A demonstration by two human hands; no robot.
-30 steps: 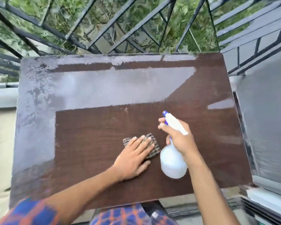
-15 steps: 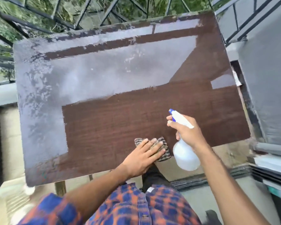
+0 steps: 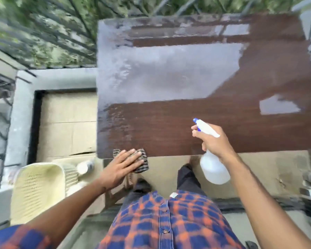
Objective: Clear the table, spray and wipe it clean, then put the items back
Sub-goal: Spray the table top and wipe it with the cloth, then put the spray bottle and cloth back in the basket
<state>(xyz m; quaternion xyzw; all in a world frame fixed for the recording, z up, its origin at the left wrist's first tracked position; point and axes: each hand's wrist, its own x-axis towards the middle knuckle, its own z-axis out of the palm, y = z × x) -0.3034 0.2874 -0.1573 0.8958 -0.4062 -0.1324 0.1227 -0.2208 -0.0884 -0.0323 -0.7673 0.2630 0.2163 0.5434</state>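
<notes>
Left hand (image 3: 119, 167) flat on checked cloth (image 3: 141, 163), right hand (image 3: 213, 142) gripping translucent spray bottle (image 3: 214, 169), wet woodgrain table (image 3: 169, 126)

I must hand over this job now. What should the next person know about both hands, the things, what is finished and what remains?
Left hand: flat, fingers straight, pressing the cloth at the near left corner of the table; the cloth overhangs the near edge.
Right hand: grips the spray bottle above the near edge, nozzle pointing away over the top.
Done: apart from the cloth, the table top carries no items. A pale sheen covers its far and left parts; wet or reflection, I cannot tell.
Left to do: finish spraying and wiping, then put the items back.
</notes>
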